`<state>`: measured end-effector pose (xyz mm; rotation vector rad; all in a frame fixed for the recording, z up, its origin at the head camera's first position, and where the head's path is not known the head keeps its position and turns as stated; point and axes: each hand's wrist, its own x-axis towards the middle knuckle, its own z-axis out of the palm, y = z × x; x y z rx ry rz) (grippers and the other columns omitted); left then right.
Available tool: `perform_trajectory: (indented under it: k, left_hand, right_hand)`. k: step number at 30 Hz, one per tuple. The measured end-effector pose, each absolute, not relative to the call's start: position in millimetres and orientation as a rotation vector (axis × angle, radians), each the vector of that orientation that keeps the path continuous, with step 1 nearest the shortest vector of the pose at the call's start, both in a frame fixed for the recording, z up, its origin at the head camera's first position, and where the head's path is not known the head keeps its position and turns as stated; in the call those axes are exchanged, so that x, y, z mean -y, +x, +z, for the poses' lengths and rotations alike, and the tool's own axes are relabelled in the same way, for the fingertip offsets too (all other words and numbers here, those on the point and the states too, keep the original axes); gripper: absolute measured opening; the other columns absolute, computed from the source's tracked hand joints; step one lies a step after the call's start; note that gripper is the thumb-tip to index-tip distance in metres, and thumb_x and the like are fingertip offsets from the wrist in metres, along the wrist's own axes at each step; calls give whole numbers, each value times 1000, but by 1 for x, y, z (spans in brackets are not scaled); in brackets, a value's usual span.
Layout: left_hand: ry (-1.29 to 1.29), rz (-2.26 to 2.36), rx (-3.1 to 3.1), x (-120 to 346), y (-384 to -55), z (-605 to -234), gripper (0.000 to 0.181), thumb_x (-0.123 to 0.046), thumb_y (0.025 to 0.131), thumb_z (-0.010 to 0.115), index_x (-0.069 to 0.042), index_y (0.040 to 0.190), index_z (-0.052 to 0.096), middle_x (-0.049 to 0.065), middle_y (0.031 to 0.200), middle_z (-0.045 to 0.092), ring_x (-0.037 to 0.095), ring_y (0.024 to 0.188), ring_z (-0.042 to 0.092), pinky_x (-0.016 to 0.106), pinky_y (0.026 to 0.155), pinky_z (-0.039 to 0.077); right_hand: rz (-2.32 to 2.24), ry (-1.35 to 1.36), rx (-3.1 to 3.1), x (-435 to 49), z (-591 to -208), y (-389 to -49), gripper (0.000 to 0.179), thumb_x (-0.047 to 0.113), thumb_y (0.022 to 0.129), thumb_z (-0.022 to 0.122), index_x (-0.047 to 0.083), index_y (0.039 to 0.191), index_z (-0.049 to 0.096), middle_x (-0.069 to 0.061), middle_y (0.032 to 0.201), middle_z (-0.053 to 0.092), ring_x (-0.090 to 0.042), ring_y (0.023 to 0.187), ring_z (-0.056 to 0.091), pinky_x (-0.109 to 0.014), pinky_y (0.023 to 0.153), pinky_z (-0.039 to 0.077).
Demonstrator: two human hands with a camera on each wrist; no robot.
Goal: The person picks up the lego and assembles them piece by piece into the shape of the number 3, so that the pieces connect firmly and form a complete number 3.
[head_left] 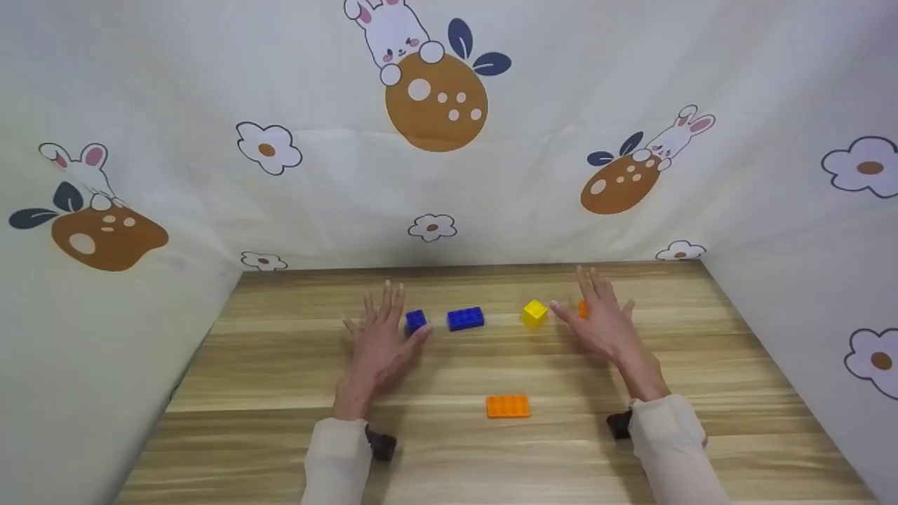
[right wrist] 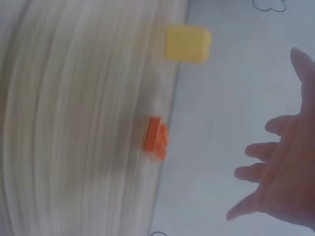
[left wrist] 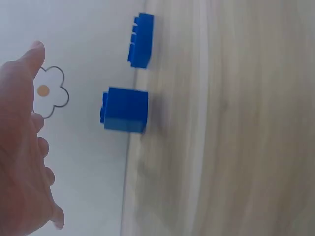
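The left hand (head_left: 379, 344) is above the bench (head_left: 449, 463), its fingers wide apart and holding nothing. In the head view, the small blue brick (head_left: 415, 320) appears in the gap between its thumb and index finger; the left wrist view shows this brick standing on the bench, apart from the hand.

The right hand (head_left: 605, 321) is also spread wide, with nothing in its fingers. From the head, it partly covers the small orange brick (right wrist: 151, 135), which the right wrist view shows on the bench, not touched. Its thumb points toward the yellow brick (head_left: 534, 313), which is just beside the thumb tip in the head view.

The longer blue brick (head_left: 466, 319) lies between the small blue brick and the yellow one, near the former. These four bricks make a loose row across the bench. The flat orange brick (head_left: 508, 406) lies nearer to the person, between the two forearms.

Both arms wear pale sleeves (head_left: 337, 459). Behind the bench hangs a whitish cloth (head_left: 330, 196), printed with rabbits, fruits and flowers.
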<state>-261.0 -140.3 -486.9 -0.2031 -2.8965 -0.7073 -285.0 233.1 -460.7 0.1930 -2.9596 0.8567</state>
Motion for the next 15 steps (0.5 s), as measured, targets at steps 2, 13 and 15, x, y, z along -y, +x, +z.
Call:
perform_trajectory:
  k: [2,13,15]
  left_hand:
    - [-204,-750,2886,135,-257,-487,88,-67,95,46,-20,162,12,6,171,3,42,155,-10,79,111,-10]
    - [-220,-883,2755,113,-247,-478,83,-59,94,56,-19,160,24,4,170,11,39,156,-2,76,115,-8]
    - [-245,-932,2732,109,-246,-478,81,-54,95,57,-18,159,25,6,169,15,40,156,1,77,115,-7]
  right_hand:
    - [954,196,2922,-230,-461,-283,95,68,96,47,11,162,9,-21,168,5,-48,153,7,-76,116,0]
    - [1341,145,2719,-213,-457,-282,94,61,93,59,11,161,17,-18,168,15,-41,154,16,-62,123,18]
    - [1376,122,2701,-212,-457,-282,91,59,94,60,11,160,20,-19,167,18,-41,154,17,-61,123,18]
